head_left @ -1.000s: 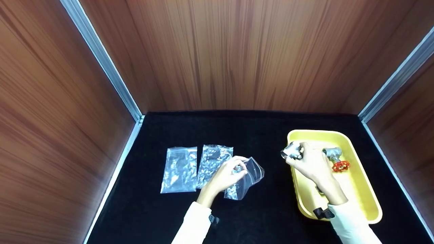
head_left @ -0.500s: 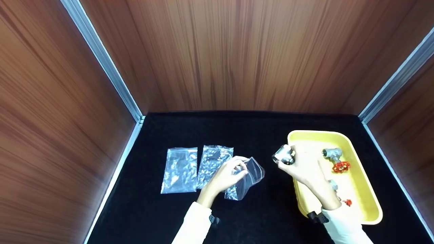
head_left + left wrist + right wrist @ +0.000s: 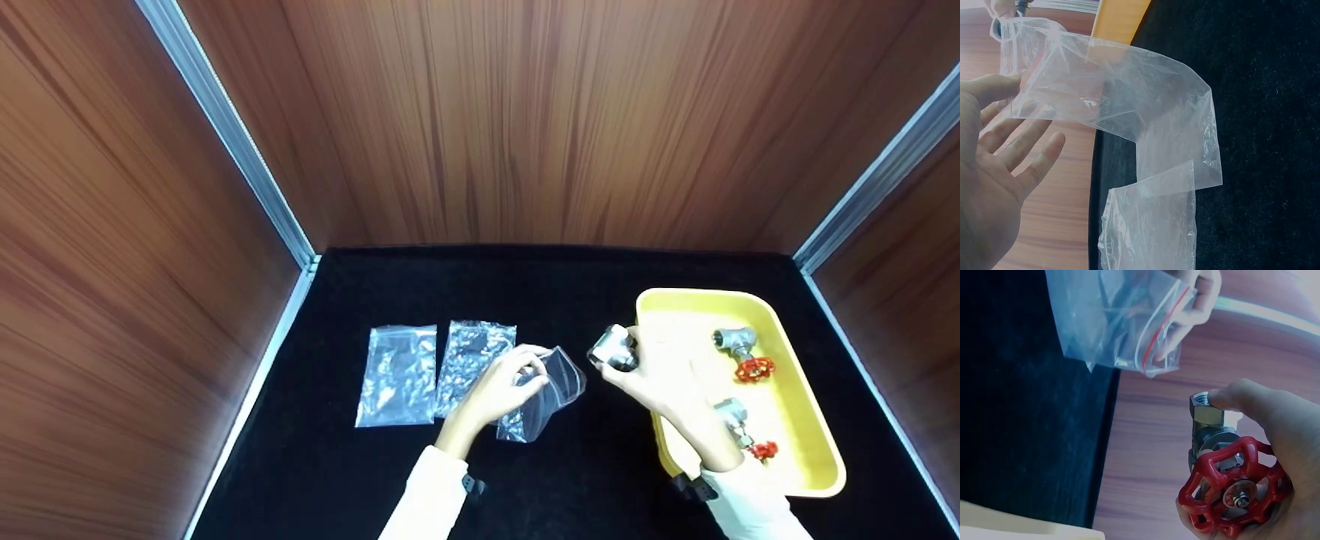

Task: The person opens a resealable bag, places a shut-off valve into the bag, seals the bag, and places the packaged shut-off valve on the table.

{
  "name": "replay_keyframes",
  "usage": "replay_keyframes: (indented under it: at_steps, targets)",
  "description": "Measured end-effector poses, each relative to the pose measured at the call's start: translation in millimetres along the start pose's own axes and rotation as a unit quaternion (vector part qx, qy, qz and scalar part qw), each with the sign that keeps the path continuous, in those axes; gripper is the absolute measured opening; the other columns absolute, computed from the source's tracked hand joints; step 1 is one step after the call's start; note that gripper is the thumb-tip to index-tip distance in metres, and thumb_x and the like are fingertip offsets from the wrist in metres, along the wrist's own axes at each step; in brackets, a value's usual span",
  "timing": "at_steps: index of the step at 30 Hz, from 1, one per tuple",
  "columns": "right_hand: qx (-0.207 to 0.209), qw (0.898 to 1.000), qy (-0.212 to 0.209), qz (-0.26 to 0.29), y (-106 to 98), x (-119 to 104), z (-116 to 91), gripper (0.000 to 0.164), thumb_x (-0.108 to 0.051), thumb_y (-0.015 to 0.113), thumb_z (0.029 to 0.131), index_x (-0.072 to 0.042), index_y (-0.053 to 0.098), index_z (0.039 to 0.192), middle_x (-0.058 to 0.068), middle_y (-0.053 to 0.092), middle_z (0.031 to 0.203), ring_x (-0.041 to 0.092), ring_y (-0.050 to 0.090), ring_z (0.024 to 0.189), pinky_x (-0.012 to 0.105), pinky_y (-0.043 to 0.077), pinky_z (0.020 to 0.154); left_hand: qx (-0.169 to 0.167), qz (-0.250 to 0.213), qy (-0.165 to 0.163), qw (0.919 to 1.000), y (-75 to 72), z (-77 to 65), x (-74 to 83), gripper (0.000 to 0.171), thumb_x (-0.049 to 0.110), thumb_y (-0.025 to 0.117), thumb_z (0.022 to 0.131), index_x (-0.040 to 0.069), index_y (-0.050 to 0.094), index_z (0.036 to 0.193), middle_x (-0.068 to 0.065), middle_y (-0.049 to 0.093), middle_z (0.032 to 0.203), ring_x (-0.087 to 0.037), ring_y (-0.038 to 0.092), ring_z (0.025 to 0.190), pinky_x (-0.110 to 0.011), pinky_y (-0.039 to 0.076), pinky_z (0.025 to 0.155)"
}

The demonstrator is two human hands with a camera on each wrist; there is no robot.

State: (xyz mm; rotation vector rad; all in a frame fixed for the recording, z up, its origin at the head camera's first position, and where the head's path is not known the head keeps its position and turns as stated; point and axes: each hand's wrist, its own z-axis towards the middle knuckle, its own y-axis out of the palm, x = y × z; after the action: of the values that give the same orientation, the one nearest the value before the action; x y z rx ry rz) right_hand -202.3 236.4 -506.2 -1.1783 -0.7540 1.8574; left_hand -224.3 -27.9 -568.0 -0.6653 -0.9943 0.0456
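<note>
My left hand (image 3: 491, 390) pinches a clear zip bag (image 3: 564, 379) by its mouth, thumb on one side and fingers at the other. In the left wrist view the bag (image 3: 1168, 112) hangs in a bend down toward the black cloth. My right hand (image 3: 667, 382) grips a metal valve (image 3: 615, 348) just left of the yellow tray (image 3: 814, 409), a short gap from the bag. In the right wrist view the valve's red handwheel (image 3: 1249, 458) faces the palm, and its threaded end (image 3: 1202, 399) points toward the bag, which has a red zip line.
Two flat clear bags, one at left (image 3: 397, 379) and one in the middle (image 3: 478, 360), lie on the black cloth (image 3: 570, 480). Inside the tray are two more valves with red handwheels, one upper (image 3: 742, 352) and one lower (image 3: 739, 427). Wood-patterned walls (image 3: 480, 127) enclose the space.
My right hand has carried the valve leftward from over the tray, closer to the bag. The lower valve in the tray has come into view. My left hand has stayed in place.
</note>
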Motion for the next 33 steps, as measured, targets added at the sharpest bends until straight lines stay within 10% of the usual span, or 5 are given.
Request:
replay_keyframes:
  at_steps: [9, 23, 33]
  targets:
    - [-0.042, 0.999, 0.005, -0.022, 3.3, -11.2, -5.6, 0.060, -0.042, 0.080, 0.068, -0.013, 0.058, 0.116, 0.002, 0.064, 0.078, 0.020, 0.055, 0.065, 0.036, 0.041, 0.058, 0.001, -0.003, -0.007, 1.0000, 0.3, 0.6, 2.1, 0.005, 0.019, 0.065, 0.089, 0.015, 0.064, 0.086, -0.001, 0.062, 0.132, -0.014, 0.057, 0.123, -0.035, 0.054, 0.096]
    - [0.002, 0.995, -0.092, -0.043, 19.0, -14.7, -9.9, 0.059, -0.035, 0.084, 0.062, -0.014, 0.062, 0.112, 0.002, 0.059, 0.062, 0.016, 0.050, 0.053, 0.033, 0.038, 0.050, -0.010, -0.021, -0.015, 0.9996, 1.2, -0.1, 1.8, 0.005, 0.018, 0.065, 0.090, 0.014, 0.064, 0.087, -0.003, 0.060, 0.136, -0.016, 0.057, 0.125, -0.039, 0.054, 0.097]
    - [-0.044, 0.992, -0.092, -0.067, 25.3, -20.1, -10.9, 0.062, -0.042, 0.083, 0.061, -0.018, 0.062, 0.114, 0.004, 0.062, 0.066, 0.018, 0.052, 0.056, 0.035, 0.040, 0.049, -0.022, -0.015, -0.017, 0.9995, 0.1, 1.0, 5.6, 0.004, 0.017, 0.064, 0.091, 0.015, 0.063, 0.088, -0.002, 0.059, 0.138, -0.015, 0.055, 0.129, -0.035, 0.053, 0.098]
